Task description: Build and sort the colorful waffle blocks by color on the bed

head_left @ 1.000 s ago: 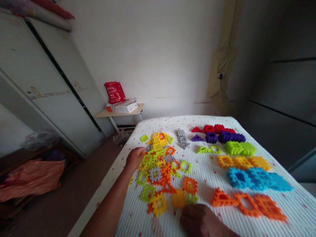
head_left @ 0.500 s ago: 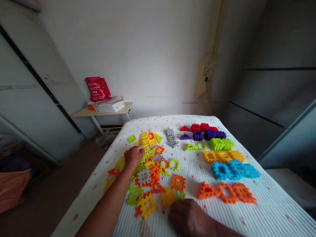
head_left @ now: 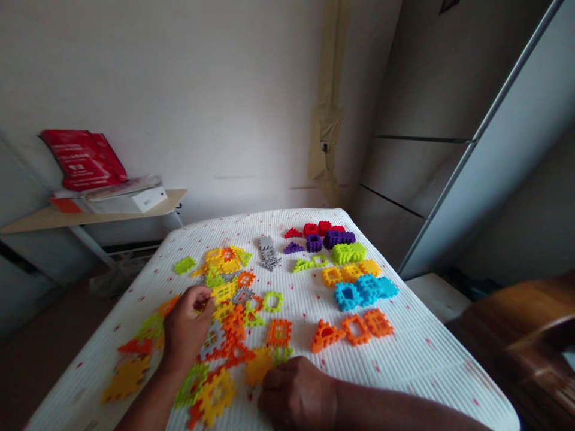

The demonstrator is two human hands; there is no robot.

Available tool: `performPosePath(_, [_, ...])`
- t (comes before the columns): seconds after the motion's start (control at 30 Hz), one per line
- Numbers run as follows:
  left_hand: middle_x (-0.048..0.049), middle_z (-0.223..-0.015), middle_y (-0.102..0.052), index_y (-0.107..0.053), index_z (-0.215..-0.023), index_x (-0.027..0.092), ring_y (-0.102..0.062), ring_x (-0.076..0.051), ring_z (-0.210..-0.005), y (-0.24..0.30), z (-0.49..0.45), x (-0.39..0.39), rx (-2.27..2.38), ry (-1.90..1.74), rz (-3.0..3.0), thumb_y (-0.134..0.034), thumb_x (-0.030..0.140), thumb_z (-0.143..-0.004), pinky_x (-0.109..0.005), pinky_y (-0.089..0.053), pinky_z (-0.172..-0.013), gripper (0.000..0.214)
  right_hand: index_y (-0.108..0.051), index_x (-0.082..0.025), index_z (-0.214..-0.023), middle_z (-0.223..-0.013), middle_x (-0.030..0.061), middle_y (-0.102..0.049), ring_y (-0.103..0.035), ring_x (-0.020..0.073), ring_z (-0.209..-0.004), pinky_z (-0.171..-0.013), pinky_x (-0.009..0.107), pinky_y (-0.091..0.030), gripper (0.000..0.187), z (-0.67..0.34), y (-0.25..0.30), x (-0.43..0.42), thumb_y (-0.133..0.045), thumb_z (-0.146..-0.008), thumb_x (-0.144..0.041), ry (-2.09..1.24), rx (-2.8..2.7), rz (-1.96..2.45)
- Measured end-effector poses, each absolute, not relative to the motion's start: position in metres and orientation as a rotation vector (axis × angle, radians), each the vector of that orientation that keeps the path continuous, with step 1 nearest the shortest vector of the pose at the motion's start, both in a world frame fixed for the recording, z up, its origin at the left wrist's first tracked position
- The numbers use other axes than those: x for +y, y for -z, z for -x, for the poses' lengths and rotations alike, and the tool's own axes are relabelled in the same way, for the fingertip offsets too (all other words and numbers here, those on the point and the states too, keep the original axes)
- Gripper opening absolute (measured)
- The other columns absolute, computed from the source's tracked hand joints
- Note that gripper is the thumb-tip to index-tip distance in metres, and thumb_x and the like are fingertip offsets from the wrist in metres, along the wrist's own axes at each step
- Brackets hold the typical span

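A heap of loose orange, yellow and lime waffle blocks (head_left: 233, 311) lies on a white ribbed cover (head_left: 404, 359). My left hand (head_left: 185, 328) rests on the heap's left part, fingers curled down onto the pieces; what they grip is hidden. Closed into a loose fist, my right hand (head_left: 299, 395) sits on the cover at the heap's near edge, beside a yellow piece (head_left: 257, 366). Sorted rows lie to the right: red (head_left: 317, 228), purple (head_left: 326, 240), lime (head_left: 345, 253), yellow (head_left: 348, 273), blue (head_left: 363, 290) and orange (head_left: 353, 329). A grey stack (head_left: 268, 253) sits behind the heap.
A small wooden side table (head_left: 90, 212) at the left carries a red bag (head_left: 83, 158) and a white box (head_left: 128, 200). A wall stands behind, grey cabinet panels (head_left: 449, 179) at the right, and a brown wooden surface (head_left: 516, 335) at the far right.
The view has swung to the right. My left hand has drawn back toward me across the heap, and some blocks now lie spread out to the left. The right hand has stayed put.
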State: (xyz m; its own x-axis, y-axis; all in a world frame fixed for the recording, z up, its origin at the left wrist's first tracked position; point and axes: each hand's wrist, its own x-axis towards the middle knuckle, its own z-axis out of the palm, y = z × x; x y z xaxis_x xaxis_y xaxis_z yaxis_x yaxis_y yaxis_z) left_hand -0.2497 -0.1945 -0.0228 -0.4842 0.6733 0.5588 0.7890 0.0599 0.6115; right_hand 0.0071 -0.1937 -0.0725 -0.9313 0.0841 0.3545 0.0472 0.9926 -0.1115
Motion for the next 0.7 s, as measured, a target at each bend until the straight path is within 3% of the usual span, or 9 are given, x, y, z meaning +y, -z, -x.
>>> performPosePath(0.17, [-0.0016,-0.084,-0.066,-0.058,-0.107,0.02,-0.062,-0.015,-0.073,0.021,0.222,-0.21,-2.088,1.454,1.606,-0.052,0.027,-0.079,-0.025,-0.05,-0.069,0.03,-0.045,-0.02,-0.069,-0.07,-0.0031,-0.054,-0.04,0.0097,-0.053,-0.047,0.028,-0.028,0.019,-0.008,0.067,-0.196,-0.052,-0.084,-0.029,-0.148,-2.748,0.096])
performPosePath(0.33, [-0.0022,-0.083,-0.064,-0.061,-0.087,0.02,-0.062,-0.013,-0.079,0.01,0.191,-0.22,-1.713,1.384,1.783,-0.049,0.011,-0.081,-0.023,-0.05,-0.074,0.016,-0.048,-0.019,-0.07,-0.071,-0.0021,-0.056,-0.043,0.0105,-0.055,-0.048,0.028,-0.029,0.018,-0.011,0.062,-0.197,-0.048,-0.087,-0.026,-0.195,-2.753,0.089])
performPosePath(0.53, [-0.0027,-0.087,-0.063,-0.059,-0.083,0.021,-0.062,-0.012,-0.084,0.015,0.177,-0.229,-1.57,1.317,1.848,-0.047,0.002,-0.078,-0.024,-0.051,-0.078,0.023,-0.051,-0.019,-0.07,-0.065,-0.0002,-0.056,-0.047,0.0114,-0.053,-0.048,0.027,-0.033,0.021,-0.017,0.047,-0.201,-0.042,-0.088,-0.019,-0.329,-2.688,0.065])
performPosePath(0.7, [-0.0034,-0.088,-0.063,-0.059,-0.084,0.02,-0.062,-0.012,-0.085,0.023,0.178,-0.235,-1.472,1.282,1.878,-0.049,-0.001,-0.077,-0.023,-0.051,-0.08,0.024,-0.057,-0.017,-0.092,-0.079,0.0051,-0.063,-0.059,0.0136,-0.071,-0.061,0.025,-0.046,0.016,-0.027,0.018,-0.193,-0.042,-0.089,-0.016,-0.524,-2.39,0.125])
